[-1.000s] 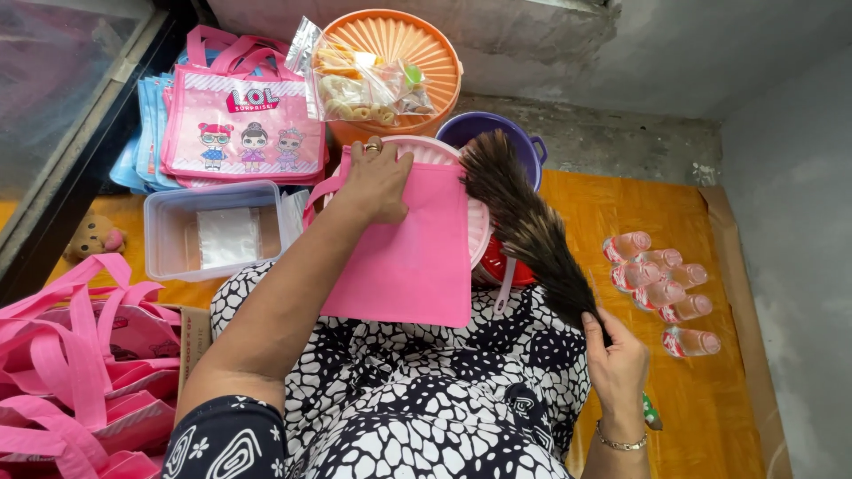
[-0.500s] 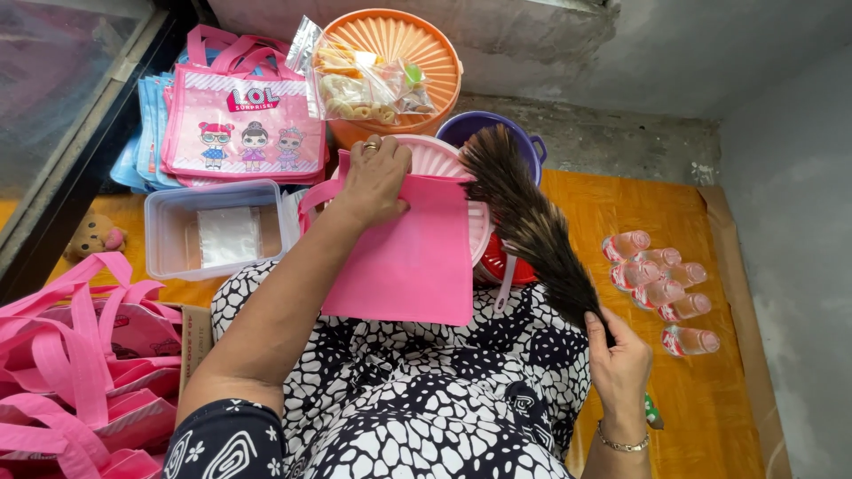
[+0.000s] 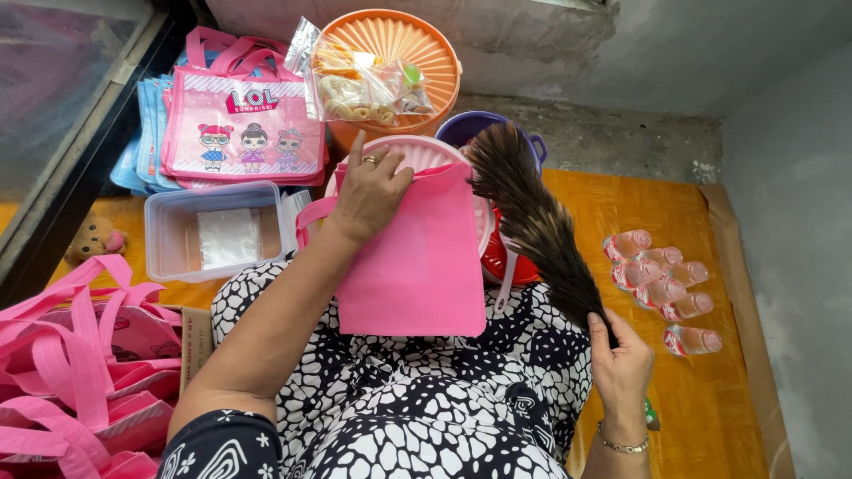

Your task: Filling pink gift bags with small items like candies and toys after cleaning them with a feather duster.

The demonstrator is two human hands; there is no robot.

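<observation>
Barely shifting since last look: our left hand (image 3: 373, 191) is still gripping top edge of pink tote bag (image 3: 417, 257) on our lap, fingers clamped. Our right hand (image 3: 619, 359) keeps feather duster (image 3: 532, 222) handle pinched, plume touching bag's right edge.

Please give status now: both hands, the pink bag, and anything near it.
Left hand grips pink bag at top edge. Right hand holds feather duster, feathers beside bag. Pink lidded tub under bag.
</observation>
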